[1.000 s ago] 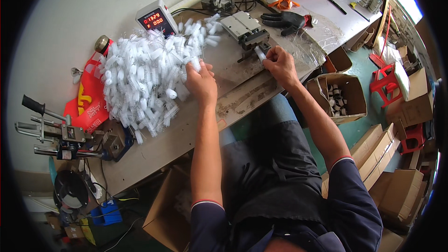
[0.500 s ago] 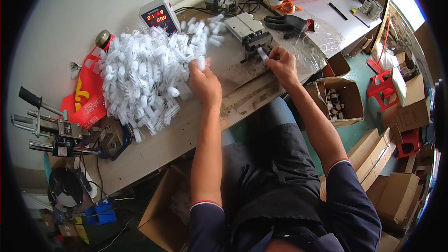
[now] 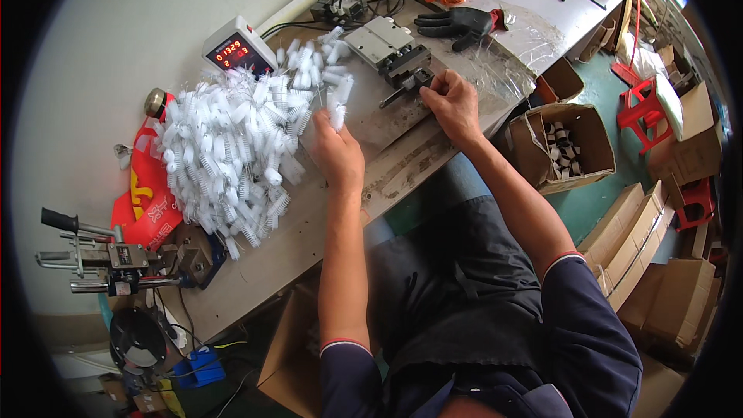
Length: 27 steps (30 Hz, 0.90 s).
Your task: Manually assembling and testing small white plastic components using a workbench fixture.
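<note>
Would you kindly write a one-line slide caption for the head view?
Left hand lifts a white brush from the pile of white brushes while the right hand works at the small metal fixture.

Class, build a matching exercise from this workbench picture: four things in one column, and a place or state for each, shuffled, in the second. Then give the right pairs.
Things:
1. left hand
2. right hand
3. black glove
4. open cardboard box

Places or states:
A. lies on the bench beyond the metal fixture
B. stands on the floor to the right of the bench, small white parts inside
C. holds a small white brush beside the pile of white brushes
D. fingers at the metal fixture

Pairs: 1-C, 2-D, 3-A, 4-B
</note>
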Tool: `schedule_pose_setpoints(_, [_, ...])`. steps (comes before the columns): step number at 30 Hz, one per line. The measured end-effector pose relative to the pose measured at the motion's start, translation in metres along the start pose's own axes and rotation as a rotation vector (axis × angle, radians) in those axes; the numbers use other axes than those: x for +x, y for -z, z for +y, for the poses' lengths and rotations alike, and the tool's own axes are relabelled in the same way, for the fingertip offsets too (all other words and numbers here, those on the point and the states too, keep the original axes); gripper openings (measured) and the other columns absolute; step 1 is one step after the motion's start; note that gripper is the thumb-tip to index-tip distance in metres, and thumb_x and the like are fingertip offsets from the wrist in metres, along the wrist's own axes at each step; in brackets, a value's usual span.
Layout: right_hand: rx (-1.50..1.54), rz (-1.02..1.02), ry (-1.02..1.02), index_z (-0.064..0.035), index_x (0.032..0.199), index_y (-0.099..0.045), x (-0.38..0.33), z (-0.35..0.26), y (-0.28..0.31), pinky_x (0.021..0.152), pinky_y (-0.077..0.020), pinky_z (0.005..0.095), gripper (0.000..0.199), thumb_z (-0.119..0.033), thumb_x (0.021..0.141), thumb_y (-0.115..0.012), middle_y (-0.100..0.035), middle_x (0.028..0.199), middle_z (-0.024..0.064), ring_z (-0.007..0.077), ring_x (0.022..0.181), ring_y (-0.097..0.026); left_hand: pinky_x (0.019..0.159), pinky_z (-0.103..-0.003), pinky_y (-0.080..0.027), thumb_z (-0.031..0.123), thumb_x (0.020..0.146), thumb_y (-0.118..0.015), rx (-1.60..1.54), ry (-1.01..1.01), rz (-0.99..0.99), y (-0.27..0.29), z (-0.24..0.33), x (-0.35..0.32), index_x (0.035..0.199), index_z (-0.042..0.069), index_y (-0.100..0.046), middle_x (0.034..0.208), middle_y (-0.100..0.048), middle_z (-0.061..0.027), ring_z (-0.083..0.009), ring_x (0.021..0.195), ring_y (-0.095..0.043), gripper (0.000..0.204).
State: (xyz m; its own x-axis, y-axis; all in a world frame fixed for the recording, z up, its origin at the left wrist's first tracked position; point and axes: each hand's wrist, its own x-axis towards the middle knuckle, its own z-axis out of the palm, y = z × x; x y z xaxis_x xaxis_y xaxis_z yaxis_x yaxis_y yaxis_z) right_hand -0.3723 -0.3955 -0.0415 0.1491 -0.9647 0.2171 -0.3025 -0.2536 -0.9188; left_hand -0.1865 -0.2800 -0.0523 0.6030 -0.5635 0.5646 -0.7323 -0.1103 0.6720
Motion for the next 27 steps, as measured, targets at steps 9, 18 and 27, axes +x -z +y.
schedule_pose_setpoints(9, [0.048, 0.057, 0.03, -0.0016, 0.084, -0.063, -0.005, 0.003, -0.001, 0.066, -0.0506, 0.0353, 0.021, -0.018, 0.081, -0.076, -0.065, 0.072, 0.0102, 0.0199, 0.068, -0.062, 0.081, -0.056, -0.049, 0.0, 0.09, -0.059, 0.028, -0.137, -0.293, -0.032, 0.041, 0.002, 0.115, -0.002, -0.053, 0.097, -0.066, -0.0291, -0.0502, 0.094, -0.064, 0.026])
schedule_pose_setpoints(18, [0.097, 0.06, 0.045, -0.0008, 0.083, -0.062, -0.005, 0.002, 0.001, 0.063, -0.0481, 0.0319, 0.022, -0.015, 0.081, -0.077, -0.061, 0.069, 0.0065, 0.0128, 0.065, -0.055, 0.083, -0.05, -0.052, 0.001, 0.091, -0.057, 0.179, -0.317, -0.283, -0.046, 0.052, -0.006, 0.111, 0.003, -0.054, 0.099, -0.064, -0.019, -0.0401, 0.099, -0.063, 0.02])
schedule_pose_setpoints(27, [0.078, 0.04, 0.053, -0.0018, 0.087, -0.063, -0.006, 0.001, 0.001, 0.068, -0.0525, 0.0376, 0.02, -0.016, 0.082, -0.076, -0.068, 0.074, 0.0135, 0.0253, 0.069, -0.067, 0.08, -0.044, -0.053, 0.0, 0.093, -0.053, 0.381, -0.435, -0.31, -0.026, 0.049, -0.006, 0.101, 0.003, -0.052, 0.098, -0.064, -0.0156, -0.0344, 0.098, -0.063, 0.009])
